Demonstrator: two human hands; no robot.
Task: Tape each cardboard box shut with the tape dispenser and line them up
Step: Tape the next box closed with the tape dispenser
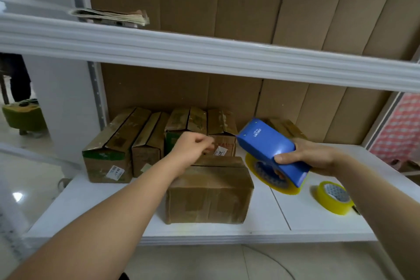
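Centre frame, our left hand [193, 146], fingers curled, steadies the front box [210, 191] while our right hand [311, 157] grips the blue tape dispenser [271, 151], likely poised for taping.

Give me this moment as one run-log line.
right hand: grips tape dispenser | left hand: curled above front box | spare tape roll: on shelf
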